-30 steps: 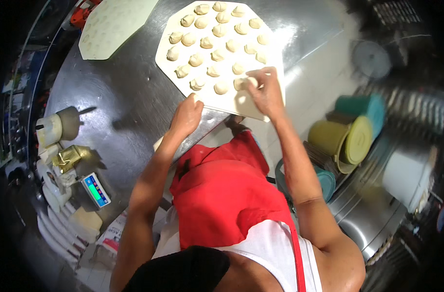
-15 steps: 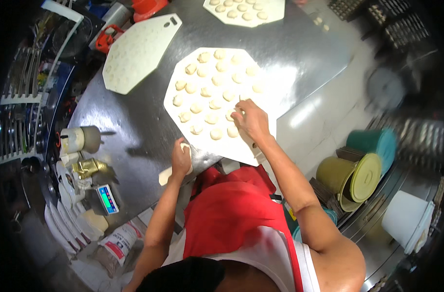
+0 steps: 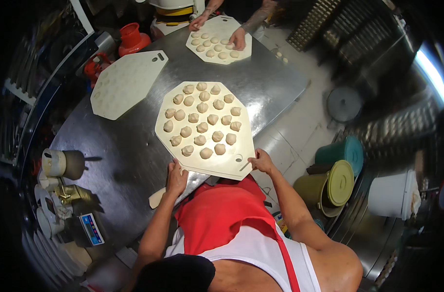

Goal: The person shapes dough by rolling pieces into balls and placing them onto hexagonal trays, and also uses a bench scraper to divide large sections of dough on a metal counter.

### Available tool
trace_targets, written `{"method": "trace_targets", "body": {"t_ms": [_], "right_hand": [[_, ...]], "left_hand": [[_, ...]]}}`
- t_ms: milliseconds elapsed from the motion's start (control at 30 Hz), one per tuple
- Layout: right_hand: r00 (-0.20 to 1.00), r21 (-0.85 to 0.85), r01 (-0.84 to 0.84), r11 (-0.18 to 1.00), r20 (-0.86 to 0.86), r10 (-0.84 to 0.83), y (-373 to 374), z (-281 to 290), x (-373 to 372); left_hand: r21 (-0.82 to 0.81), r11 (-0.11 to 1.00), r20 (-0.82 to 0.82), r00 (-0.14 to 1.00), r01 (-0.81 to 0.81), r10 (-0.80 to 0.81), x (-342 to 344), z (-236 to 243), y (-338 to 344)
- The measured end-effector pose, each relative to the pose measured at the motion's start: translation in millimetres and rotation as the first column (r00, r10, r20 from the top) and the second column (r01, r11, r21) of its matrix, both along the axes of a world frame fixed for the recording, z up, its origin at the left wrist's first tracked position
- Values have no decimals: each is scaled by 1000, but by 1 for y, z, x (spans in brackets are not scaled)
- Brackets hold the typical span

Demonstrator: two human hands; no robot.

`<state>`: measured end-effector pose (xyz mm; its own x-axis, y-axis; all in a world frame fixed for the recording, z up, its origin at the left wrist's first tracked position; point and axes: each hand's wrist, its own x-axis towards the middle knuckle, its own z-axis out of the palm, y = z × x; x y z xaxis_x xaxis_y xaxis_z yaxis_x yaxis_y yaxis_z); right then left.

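Note:
A cream, many-sided board (image 3: 166, 112) lies at the table's front edge, carrying rows of small, peaked pieces of dough (image 3: 202, 127). My right hand (image 3: 262, 161) grips its near right corner, beside the round hole and slot. At the near left edge, my left hand (image 3: 177, 179) is closed with its fingers against the board; its grip is partly hidden. A pale, flat-looking piece (image 3: 157, 198) pokes out from under my left forearm; its kind is unclear.
Across the steel table (image 3: 134, 141), another person's hands (image 3: 238, 39) work over a second dough board (image 3: 210, 58). A third board (image 3: 129, 82) lies at left. Along the left edge are a scale (image 3: 91, 229) and a mug (image 3: 54, 162). Lidded buckets (image 3: 339, 182) stand at right.
My right hand has left the dough pieces and taken the board's near right corner. My left hand has come to the board's edge. The view has shifted, bringing another person's hands into sight.

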<state>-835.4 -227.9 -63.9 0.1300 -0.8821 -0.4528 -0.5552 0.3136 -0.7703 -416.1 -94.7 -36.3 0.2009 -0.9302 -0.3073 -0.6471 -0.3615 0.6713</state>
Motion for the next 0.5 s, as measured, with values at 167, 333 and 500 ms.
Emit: {"method": "trace_targets", "body": {"t_ms": [167, 333, 500], "right_hand": [[953, 124, 184, 975, 220, -208, -10, 8, 9], [743, 210, 500, 840, 394, -541, 2, -1, -43], [357, 444, 678, 586, 499, -790, 41, -3, -113]], "left_hand": [[5, 1000, 67, 998, 9, -9, 15, -9, 7], [89, 996, 129, 991, 21, -33, -5, 15, -1], [100, 995, 173, 985, -5, -13, -13, 9, -1]]}}
